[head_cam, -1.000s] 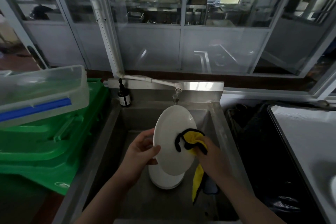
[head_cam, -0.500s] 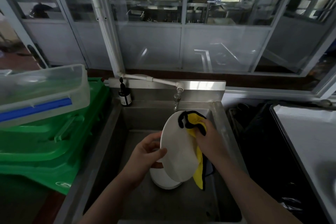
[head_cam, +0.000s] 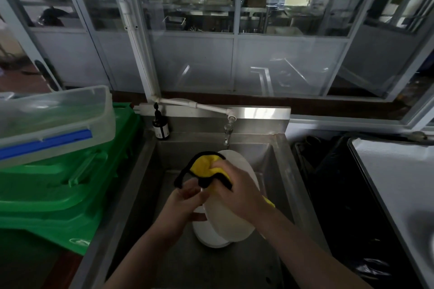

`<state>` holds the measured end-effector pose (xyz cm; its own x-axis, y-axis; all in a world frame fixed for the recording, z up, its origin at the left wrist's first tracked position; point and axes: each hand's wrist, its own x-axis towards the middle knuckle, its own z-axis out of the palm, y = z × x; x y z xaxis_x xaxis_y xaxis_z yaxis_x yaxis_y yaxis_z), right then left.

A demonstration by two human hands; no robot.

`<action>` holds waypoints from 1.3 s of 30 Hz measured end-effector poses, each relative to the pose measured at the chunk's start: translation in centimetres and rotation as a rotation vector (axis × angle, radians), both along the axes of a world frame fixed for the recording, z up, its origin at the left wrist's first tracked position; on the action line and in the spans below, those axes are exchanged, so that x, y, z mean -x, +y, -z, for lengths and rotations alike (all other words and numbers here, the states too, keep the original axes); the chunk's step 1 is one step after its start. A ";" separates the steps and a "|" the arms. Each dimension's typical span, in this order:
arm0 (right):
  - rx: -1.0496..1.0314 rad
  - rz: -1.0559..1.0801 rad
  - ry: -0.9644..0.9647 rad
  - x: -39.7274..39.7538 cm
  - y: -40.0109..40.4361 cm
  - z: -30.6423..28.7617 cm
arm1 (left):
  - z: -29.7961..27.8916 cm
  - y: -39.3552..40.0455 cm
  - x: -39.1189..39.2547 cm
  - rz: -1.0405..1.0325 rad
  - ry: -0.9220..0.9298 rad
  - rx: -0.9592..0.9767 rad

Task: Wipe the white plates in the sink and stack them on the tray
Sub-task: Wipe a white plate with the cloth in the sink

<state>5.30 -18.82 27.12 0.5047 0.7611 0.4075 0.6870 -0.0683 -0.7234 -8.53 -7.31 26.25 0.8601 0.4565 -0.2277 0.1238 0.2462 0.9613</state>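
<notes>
Head view: two white plates are seen in the steel sink [head_cam: 279, 159], one plate [head_cam: 231, 220] held tilted on edge above the basin and gripped at its left rim by the left hand [head_cam: 185, 204], the other plate [head_cam: 206, 234] lying beneath it and largely hidden. One yellow cloth [head_cam: 204, 166] with black edging is clenched in the right hand [head_cam: 237, 190] and pressed against the held plate's upper face. One dark bottle [head_cam: 160, 125] is stood at the sink's back left corner, one tap [head_cam: 226, 134] is set above the plates, and the stack of green crates [head_cam: 58, 190] with one clear tub [head_cam: 54, 117] is cut off at the left edge.

Just two bare forearms coming in from the near edge, no sleeves, watch or gloves showing. Left hand [head_cam: 185, 204] and right hand [head_cam: 237, 191] both bare, fingers slim, no rings visible.
</notes>
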 end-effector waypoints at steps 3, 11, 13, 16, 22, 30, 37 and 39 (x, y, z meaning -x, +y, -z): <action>0.040 -0.070 0.021 0.2 0.2 0.8 | 0.2 0.2 0.3 0.010 0.010 -0.041; -0.009 0.193 0.160 -1.3 0.9 0.4 | -0.2 -0.3 0.9 0.051 -0.027 -0.058; 0.037 0.249 0.213 -2.4 0.9 0.7 | -0.3 -0.6 1.0 0.029 -0.036 -0.065; 0.090 0.314 0.274 -3.3 0.6 0.8 | -0.5 -1.1 1.2 -0.006 -0.050 -0.094; 0.334 0.455 0.434 -4.5 -0.5 3.0 | -0.6 -1.7 1.1 -0.034 -0.045 -0.142; 0.309 0.565 0.695 -3.6 -2.1 4.7 | -0.3 -2.6 0.8 -0.054 -0.024 -0.191; 0.240 0.543 0.729 -2.9 -2.5 4.0 | -1.1 -3.2 0.6 0.010 -0.034 -0.187; 0.228 0.525 0.674 -2.9 -2.2 3.3 | -1.4 -3.1 0.5 0.023 -0.040 -0.183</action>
